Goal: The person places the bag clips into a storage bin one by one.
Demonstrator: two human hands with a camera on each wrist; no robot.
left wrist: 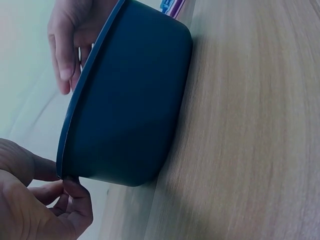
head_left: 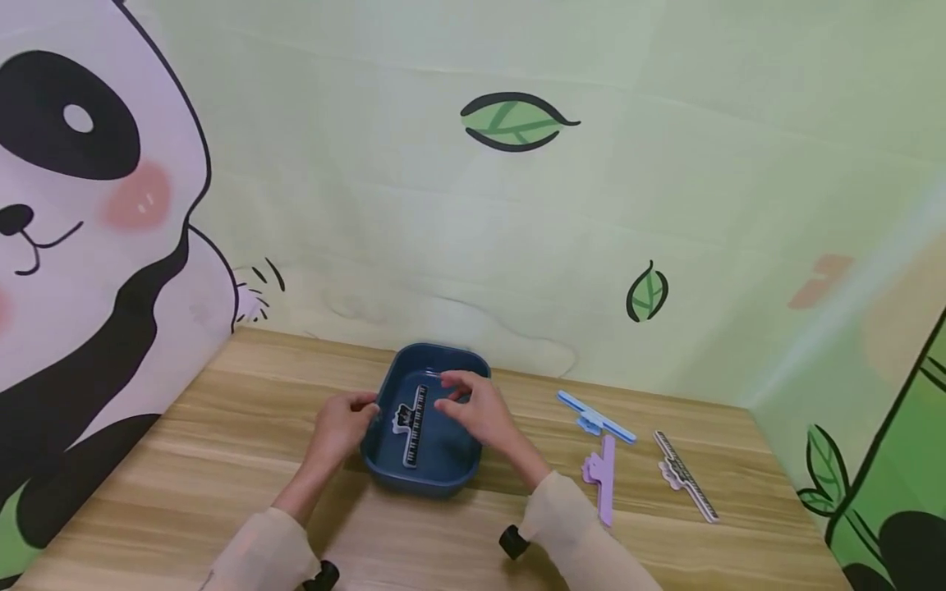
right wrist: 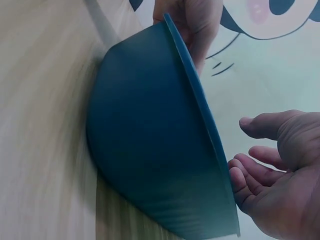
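A dark blue plastic basin (head_left: 410, 483) stands on the wooden table. Inside lies a long clip (head_left: 415, 427) with a black-and-white piano-key pattern. My left hand (head_left: 343, 423) pinches the basin's left rim between thumb and fingers, seen closely in the left wrist view at the basin's (left wrist: 125, 95) edge. Over the right part of the basin hovers my right hand (head_left: 484, 414), its thumb apart from the fingers and nothing between them. In the right wrist view that hand (right wrist: 285, 170) is beside the rim; whether its lower fingers touch it I cannot tell.
Right of the basin lie a blue clip (head_left: 597, 417), a purple clip (head_left: 606, 480) and another piano-key clip (head_left: 687, 478) on the table (head_left: 414, 542). A pale green backdrop (head_left: 369, 164) with a panda and leaves rises behind the table's far edge.
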